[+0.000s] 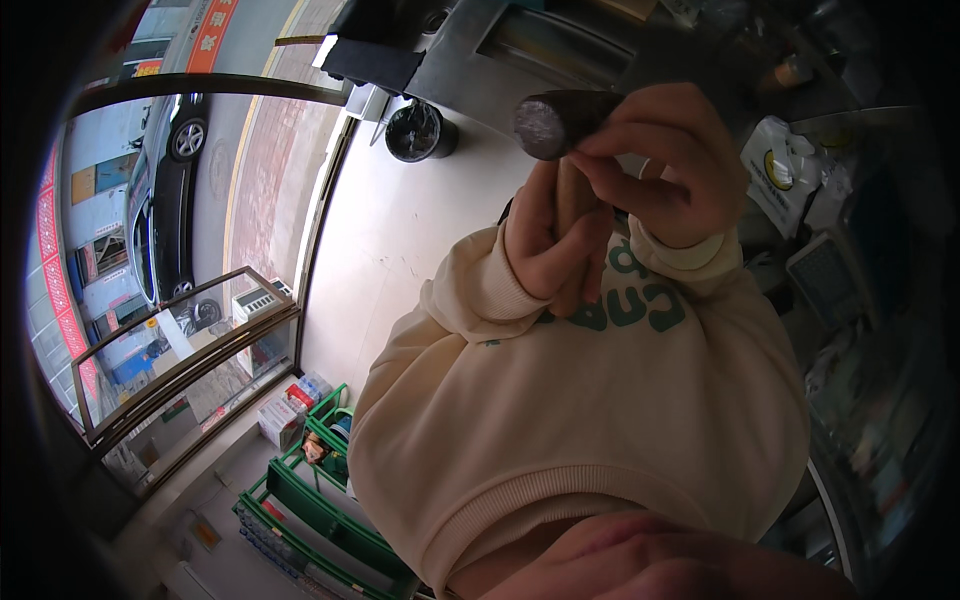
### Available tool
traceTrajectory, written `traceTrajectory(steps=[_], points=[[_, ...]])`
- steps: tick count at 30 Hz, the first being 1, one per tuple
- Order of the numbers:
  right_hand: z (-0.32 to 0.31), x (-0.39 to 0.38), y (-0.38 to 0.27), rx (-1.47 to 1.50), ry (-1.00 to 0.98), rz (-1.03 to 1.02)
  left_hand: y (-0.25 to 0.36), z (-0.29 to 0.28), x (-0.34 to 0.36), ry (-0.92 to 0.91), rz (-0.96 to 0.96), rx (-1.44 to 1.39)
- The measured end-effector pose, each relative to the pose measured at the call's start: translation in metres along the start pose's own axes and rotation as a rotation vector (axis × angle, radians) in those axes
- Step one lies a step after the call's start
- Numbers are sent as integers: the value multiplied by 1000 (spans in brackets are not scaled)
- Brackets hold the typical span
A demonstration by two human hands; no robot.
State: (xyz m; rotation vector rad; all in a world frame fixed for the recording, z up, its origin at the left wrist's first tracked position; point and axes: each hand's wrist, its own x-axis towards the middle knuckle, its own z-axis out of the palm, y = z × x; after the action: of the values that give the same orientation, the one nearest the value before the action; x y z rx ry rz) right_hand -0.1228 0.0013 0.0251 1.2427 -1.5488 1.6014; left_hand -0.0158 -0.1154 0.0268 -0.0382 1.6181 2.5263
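In front of my chest, my right hand (665, 160) is closed on a thick, dark, rounded piece (540, 128). Its blunt end is greyish and shiny and faces the left; its exact kind does not show. Just below it is my left hand (555, 245), with its fingers curled. A narrow brownish shape (576, 190) stands up between the left hand's fingers, beneath the dark piece. Whether that shape is joined to the dark piece I cannot tell. Both wrists come out of the cuffs of a cream sweatshirt (590, 400) with green lettering.
A metal counter (460, 75) runs along the top, with a black lined bin (440, 138) by it. At the right hangs or lies a white plastic bag (775, 205). Green shelving (310, 500) and a white box (280, 420) stand lower left, near the framed glass (190, 370).
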Motion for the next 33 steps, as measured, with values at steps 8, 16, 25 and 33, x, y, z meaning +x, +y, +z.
traceTrajectory(steps=[8,16,25,33], points=[[-12,-10,-5,-72,-4,-199,-11,18,-15,42,27,65],[-6,-17,-4,-48,34,-273,-10,27,-24,88,-19,52],[16,-10,-1,49,17,-273,-8,17,-34,166,6,-20],[53,-3,7,138,-14,-302,6,-10,-41,206,75,5]])
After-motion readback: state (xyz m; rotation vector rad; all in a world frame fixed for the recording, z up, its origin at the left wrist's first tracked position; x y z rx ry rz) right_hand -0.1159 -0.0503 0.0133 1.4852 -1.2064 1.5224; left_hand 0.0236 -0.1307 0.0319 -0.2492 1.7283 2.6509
